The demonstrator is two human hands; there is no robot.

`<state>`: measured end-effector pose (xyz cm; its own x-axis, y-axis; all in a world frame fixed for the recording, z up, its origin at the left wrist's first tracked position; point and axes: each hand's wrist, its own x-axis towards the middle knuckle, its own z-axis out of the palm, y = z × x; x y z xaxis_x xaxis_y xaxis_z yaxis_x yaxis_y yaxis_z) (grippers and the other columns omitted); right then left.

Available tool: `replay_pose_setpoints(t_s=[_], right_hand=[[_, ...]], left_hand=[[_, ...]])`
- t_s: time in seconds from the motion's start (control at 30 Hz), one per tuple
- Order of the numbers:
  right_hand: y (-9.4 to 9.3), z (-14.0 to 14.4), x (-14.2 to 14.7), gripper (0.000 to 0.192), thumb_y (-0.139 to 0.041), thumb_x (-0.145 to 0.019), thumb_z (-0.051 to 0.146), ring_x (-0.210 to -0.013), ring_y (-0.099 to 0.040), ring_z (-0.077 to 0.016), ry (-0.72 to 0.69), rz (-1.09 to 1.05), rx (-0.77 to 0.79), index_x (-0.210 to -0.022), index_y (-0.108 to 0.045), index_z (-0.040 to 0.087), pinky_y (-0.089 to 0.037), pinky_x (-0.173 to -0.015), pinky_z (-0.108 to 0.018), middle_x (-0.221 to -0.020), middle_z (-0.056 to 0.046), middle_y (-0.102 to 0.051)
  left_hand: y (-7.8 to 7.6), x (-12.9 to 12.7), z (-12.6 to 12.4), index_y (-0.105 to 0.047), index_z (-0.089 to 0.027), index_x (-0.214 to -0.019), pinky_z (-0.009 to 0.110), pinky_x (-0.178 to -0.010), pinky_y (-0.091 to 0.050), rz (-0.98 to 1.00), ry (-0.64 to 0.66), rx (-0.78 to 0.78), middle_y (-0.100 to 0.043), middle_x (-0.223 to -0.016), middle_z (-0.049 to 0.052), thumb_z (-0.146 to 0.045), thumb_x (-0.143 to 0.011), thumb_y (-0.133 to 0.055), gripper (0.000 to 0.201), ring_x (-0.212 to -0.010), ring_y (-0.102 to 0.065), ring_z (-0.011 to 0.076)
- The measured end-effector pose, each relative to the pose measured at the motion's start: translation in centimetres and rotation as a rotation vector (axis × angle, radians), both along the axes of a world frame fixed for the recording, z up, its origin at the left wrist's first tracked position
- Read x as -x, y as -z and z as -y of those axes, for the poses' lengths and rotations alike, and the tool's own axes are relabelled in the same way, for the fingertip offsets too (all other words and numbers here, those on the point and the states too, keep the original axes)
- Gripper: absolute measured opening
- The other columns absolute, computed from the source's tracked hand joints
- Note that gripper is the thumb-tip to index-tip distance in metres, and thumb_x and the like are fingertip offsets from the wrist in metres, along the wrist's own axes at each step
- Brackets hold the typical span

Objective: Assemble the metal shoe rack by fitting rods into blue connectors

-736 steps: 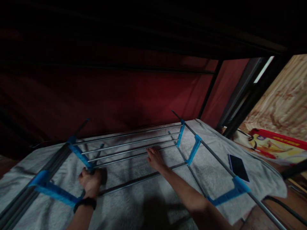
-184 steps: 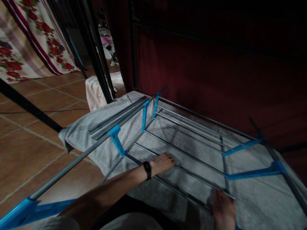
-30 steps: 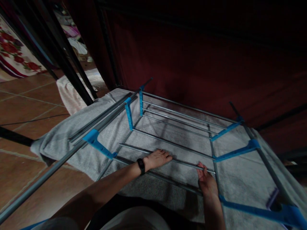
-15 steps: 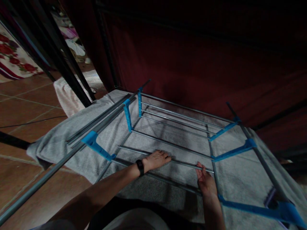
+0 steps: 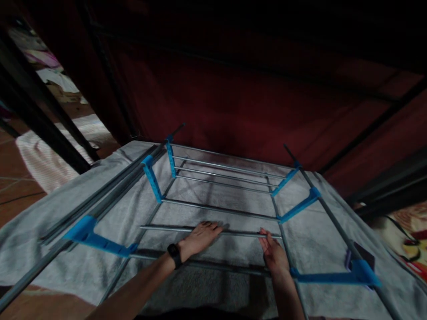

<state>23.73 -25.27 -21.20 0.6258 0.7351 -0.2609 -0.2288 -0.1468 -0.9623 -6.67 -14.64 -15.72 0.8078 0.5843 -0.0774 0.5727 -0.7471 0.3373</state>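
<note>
On the grey towel (image 5: 50,231), inside the blue-jointed rack frame (image 5: 151,178), lies the thin grey metal rod (image 5: 233,233); the left hand (image 5: 200,235) rests flat on it, the right hand (image 5: 274,255) touches its end with released fingers; press evenly, I think

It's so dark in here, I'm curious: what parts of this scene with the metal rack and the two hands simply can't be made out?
- Right hand: palm faces down on the rod, so its grip is hidden.
- Left hand: fingers lie over the same rod; underside unseen.
- Phone: partly covered by a blue bracket.
- Upper part of the head view: too dark to read.
- Rack: near rails cut off by the bottom edge.
</note>
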Motion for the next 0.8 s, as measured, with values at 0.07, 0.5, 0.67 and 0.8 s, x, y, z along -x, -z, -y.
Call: replay_pose_setpoints(t_s=[0.07,0.5,0.67,0.8], right_hand=[[0.1,-0.2,0.1,0.028,-0.075,-0.066,0.049,-0.111,-0.072,-0.0310,0.099,-0.120,-0.016,-0.079,-0.064,0.027,-0.061,-0.096,-0.046,-0.099,-0.010,-0.078],[-0.1,-1.0,0.9,0.027,-0.084,-0.063,0.040,-0.095,-0.073,-0.0259,0.233,-0.430,-0.126,-0.072,-0.064,0.025,-0.062,-0.086,-0.042,-0.088,-0.005,-0.077],[-0.4,-1.2,1.2,0.027,-0.085,-0.061,0.035,-0.094,-0.074,-0.0254,0.261,-0.467,-0.156,-0.072,-0.062,0.025,-0.062,-0.083,-0.040,-0.088,-0.006,-0.077],[-0.5,-1.3,1.4,0.026,-0.083,-0.063,0.034,-0.090,-0.074,-0.0243,0.272,-0.458,-0.139,-0.076,-0.063,0.025,-0.063,-0.078,-0.036,-0.089,-0.006,-0.078]], left_hand=[[0.0,0.1,-0.1,-0.059,-0.030,-0.140,0.042,-0.110,-0.045,0.035,-0.017,0.044,-0.068,-0.137,0.007,-0.018,-0.101,-0.042,0.044,-0.123,-0.064,0.0243],[-0.2,1.2,-2.1,-0.065,-0.022,-0.116,0.032,-0.095,-0.051,0.070,-0.242,0.388,-0.076,-0.115,0.006,-0.032,-0.092,-0.054,0.028,-0.110,-0.071,0.0235],[-0.7,0.7,-2.3,-0.066,-0.024,-0.118,0.034,-0.098,-0.051,-0.034,-0.222,0.348,-0.076,-0.120,0.007,-0.029,-0.092,-0.052,0.031,-0.115,-0.070,0.0251],[-0.4,0.4,-2.3,-0.066,-0.025,-0.127,0.037,-0.103,-0.051,-0.052,-0.193,0.266,-0.074,-0.130,0.008,-0.029,-0.095,-0.048,0.037,-0.120,-0.069,0.0248]])
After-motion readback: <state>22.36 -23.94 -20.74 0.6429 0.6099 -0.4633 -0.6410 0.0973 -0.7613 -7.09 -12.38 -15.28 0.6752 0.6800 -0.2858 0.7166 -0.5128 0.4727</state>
